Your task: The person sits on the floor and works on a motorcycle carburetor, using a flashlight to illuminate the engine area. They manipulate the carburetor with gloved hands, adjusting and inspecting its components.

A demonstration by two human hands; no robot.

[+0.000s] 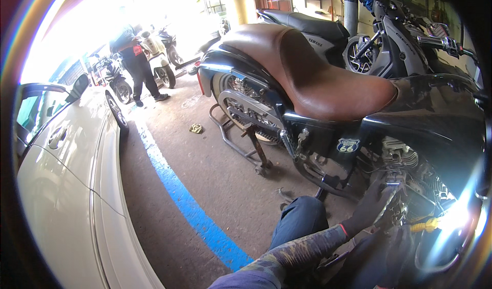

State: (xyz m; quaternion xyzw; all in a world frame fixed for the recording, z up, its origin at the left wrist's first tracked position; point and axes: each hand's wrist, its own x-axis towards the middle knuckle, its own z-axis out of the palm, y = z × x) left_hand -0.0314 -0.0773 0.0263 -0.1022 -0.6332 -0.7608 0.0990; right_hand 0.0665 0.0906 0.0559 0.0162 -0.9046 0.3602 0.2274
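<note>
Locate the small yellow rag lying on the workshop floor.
In the head view, the yellow rag lies left of centre on the floor, between the blue painted line and the motorcycle's rear wheel.

white car (72,186) | blue floor stripe (179,196) | person standing (134,63) | perhaps a rag (196,128)

A black motorcycle (410,114) with a brown saddle (312,68) stands propped on a stand (241,145), engine (405,171) exposed.

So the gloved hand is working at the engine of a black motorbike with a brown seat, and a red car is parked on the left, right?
Not quite: the car on the left is white, not red, as the head view shows. The rest holds: a gloved hand at the engine of the black motorbike with its brown seat.
</note>
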